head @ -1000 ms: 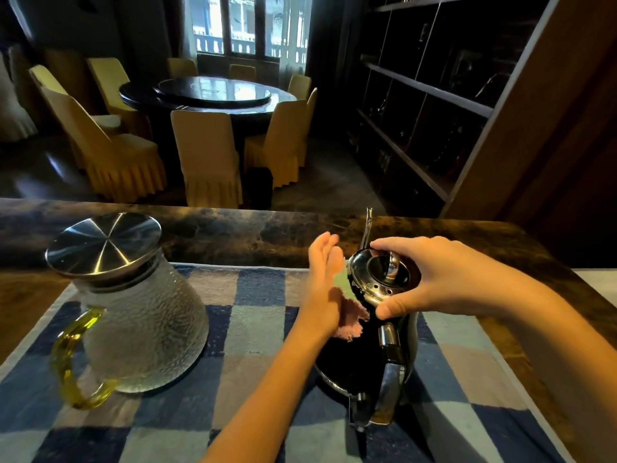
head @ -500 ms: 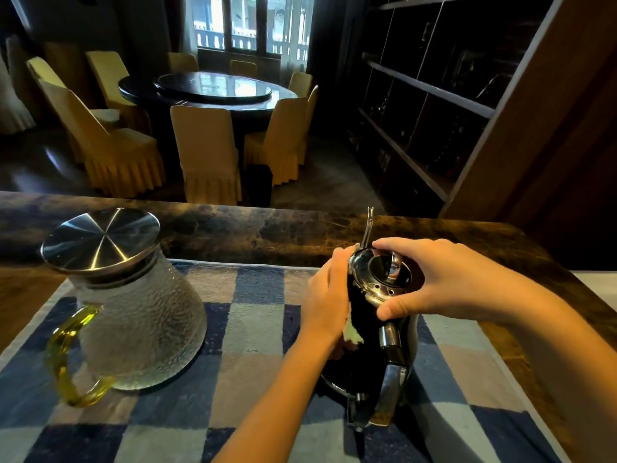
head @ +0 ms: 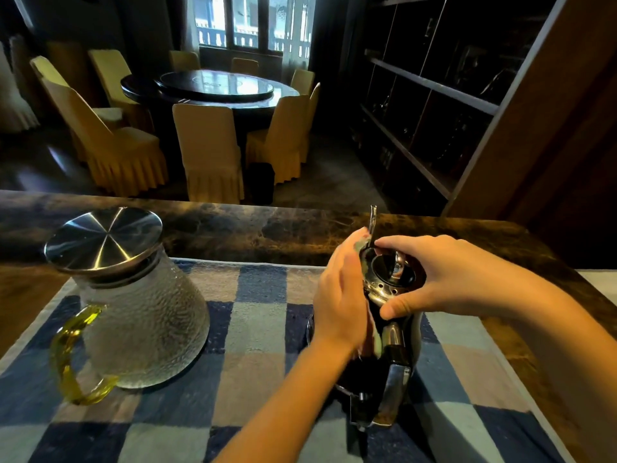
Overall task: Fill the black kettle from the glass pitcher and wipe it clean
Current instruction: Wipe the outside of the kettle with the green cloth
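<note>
— Where's the kettle right now?

— The black kettle (head: 387, 355) stands upright on the checked blue towel (head: 253, 389), toward its right half, handle (head: 390, 396) pointing back at me and the thin spout (head: 372, 222) rising on the far side. Its shiny lid (head: 387, 279) is seated on top.

— And your hands?

— My right hand (head: 447, 279) arches over the lid from the right: the thumb presses the near edge of the lid and the fingers curl over the far edge, so I'm clamping the lid between them. My left hand (head: 340, 295) lies flat against the kettle's left flank, fingers together and reaching up toward the base of the spout, pressing a cloth (head: 367, 342) to the dark wall. Only a pale strip of that cloth peeks out under my palm and a bit by my fingertips; most of it is hidden.

— So the left one is gripping the cloth?

— Pressing it against the kettle, more than pinching. I can't tell whether the thumb hooks around it; that side is hidden.

— And the pitcher?

— The glass pitcher (head: 140, 329) sits on the same towel well to the left, apart from the kettle, upright, with its steel lid (head: 103, 238) on and its yellow handle (head: 73, 359) turned toward me. The towel lies on a dark marbled counter (head: 233, 228). Beyond the counter are a round table (head: 213, 86) with yellow-covered chairs (head: 208, 152), and dark shelves (head: 430, 95) to the right.
</note>
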Available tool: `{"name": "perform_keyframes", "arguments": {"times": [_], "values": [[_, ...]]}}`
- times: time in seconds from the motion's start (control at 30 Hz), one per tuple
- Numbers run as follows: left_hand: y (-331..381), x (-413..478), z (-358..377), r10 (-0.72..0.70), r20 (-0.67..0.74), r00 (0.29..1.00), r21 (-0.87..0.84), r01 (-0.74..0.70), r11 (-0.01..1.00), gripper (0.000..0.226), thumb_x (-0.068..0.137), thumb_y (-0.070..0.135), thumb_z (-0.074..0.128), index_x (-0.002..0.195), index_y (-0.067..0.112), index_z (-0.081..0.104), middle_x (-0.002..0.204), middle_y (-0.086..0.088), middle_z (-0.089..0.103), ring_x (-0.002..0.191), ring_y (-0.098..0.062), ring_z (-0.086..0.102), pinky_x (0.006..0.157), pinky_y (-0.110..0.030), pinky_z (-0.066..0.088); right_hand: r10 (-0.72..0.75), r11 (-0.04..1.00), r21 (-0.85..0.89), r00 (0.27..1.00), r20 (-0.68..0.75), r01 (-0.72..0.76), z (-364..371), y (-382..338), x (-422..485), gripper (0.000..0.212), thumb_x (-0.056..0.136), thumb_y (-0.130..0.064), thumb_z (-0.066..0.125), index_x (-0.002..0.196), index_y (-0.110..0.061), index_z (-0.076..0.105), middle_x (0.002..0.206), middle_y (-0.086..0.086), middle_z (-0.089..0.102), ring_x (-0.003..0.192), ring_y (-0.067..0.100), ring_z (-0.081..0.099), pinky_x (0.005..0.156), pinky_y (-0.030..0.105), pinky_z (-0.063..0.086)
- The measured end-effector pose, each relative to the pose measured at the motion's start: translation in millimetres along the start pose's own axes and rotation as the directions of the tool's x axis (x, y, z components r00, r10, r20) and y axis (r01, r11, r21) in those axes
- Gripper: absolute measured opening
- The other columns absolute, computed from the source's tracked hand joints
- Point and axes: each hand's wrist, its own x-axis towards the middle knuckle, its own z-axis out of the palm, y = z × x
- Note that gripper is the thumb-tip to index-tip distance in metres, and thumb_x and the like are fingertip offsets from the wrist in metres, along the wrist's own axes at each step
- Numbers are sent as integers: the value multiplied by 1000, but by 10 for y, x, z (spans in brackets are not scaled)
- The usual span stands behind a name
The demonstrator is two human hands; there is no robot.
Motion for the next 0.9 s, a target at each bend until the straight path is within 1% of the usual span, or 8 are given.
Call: {"name": "perform_keyframes", "arguments": {"times": [0.1, 0.17, 0.27, 0.37, 0.43, 0.63, 0.73, 0.9], "values": [[-26, 399, -95, -242, 237, 941, -140, 280, 950, 58, 82, 66, 30, 92, 29, 74, 114, -10, 68, 113, -26, 61, 105, -45, 43, -20, 1000, 18, 1000, -10, 20, -1, 11, -13, 106, 58, -65, 70, 148, -36, 23, 149, -13, 40, 133, 10, 41, 106, 28, 37], [-152, 515, -182, -419, 318, 850, -17, 447, 894, 59, 87, 65, 34, 107, 22, 71, 127, -17, 61, 121, -34, 55, 108, -48, 38, -15, 1000, 14, 1000, -6, 15, -2, 0, -7, 106, 58, -65, 71, 148, -34, 25, 149, -11, 41, 134, 11, 41, 107, 30, 37], [-367, 449, -295, -553, 243, 797, 75, 553, 830, 67, 94, 58, 30, 131, 7, 52, 137, -16, 52, 128, -34, 48, 107, -40, 39, -4, 1000, 12, 1000, 3, 4, -5, -8, -1, 105, 59, -63, 71, 148, -32, 25, 149, -10, 40, 135, 12, 40, 106, 28, 36], [-562, 169, -323, -459, 113, 881, -80, 468, 880, 89, 66, 86, 39, 118, 19, 63, 125, -11, 63, 120, -27, 56, 108, -49, 37, -16, 1000, 13, 1000, -1, 16, 1, -2, -1, 104, 59, -63, 71, 148, -34, 25, 147, -12, 41, 133, 10, 41, 103, 24, 36], [-537, 26, -251, -301, 133, 944, -86, 313, 946, 84, 68, 88, 36, 117, 26, 64, 120, -6, 66, 118, -25, 58, 105, -53, 38, -17, 1000, 8, 1000, -5, 17, 4, -7, 1, 105, 57, -65, 71, 147, -35, 25, 147, -14, 42, 133, 8, 41, 103, 24, 36], [-10, 488, -107, -292, 359, 886, -167, 369, 914, 71, 84, 71, 21, 109, 20, 65, 116, -9, 66, 113, -23, 61, 104, -43, 43, -10, 1000, 9, 1000, -6, 10, 3, 22, 6, 114, 48, -72, 67, 148, -37, 23, 148, -14, 41, 133, 9, 41, 105, 28, 37], [-73, 533, -191, -377, 450, 809, -98, 464, 880, 47, 99, 48, 26, 90, 17, 61, 90, 2, 67, 86, -6, 64, 87, -26, 49, -26, 999, 28, 1000, -5, 26, 12, 14, 11, 105, 52, -68, 69, 144, -38, 31, 141, -16, 47, 128, 7, 45, 97, 21, 38], [-497, 312, -356, -368, 153, 917, 208, 334, 919, 8, 96, 14, 47, 90, 14, 53, 87, 3, 50, 78, -7, 49, 70, -16, 41, -22, 1000, -9, 1000, 1, 22, 5, -18, 21, 114, 45, -73, 61, 147, -37, 26, 147, -14, 42, 134, 10, 41, 104, 25, 35]]}}
